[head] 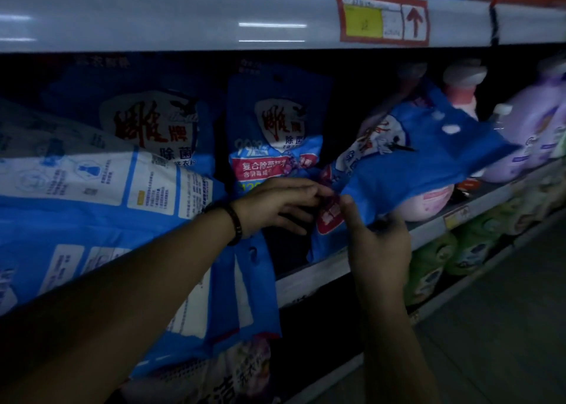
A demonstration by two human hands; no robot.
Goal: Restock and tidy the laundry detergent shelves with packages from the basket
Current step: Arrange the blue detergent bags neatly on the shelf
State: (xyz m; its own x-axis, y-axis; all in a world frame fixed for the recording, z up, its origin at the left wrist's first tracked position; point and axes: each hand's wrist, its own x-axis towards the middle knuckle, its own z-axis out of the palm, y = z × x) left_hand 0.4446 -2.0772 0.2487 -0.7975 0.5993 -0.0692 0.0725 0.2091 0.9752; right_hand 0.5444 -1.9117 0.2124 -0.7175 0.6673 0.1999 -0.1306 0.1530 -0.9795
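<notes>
A blue detergent bag [407, 161] lies tilted over the shelf edge [330, 269], its top flap pointing up to the right. My right hand [376, 235] grips its lower left corner from below. My left hand [281, 204], with a dark bracelet on the wrist, pinches the same corner from the left. Behind them an upright blue bag [275, 134] stands on the shelf, and another upright one [153, 122] stands further left. A large blue bag [92, 195] lies flat at the left and hangs over the shelf edge. The basket is out of view.
Pink and purple bottles [533, 134] stand at the right of the same shelf. Green packages [453, 256] fill the shelf below. The upper shelf front [214, 14] carries a red-framed price tag [382, 16]. Grey floor [505, 327] lies at the lower right. The scene is dim.
</notes>
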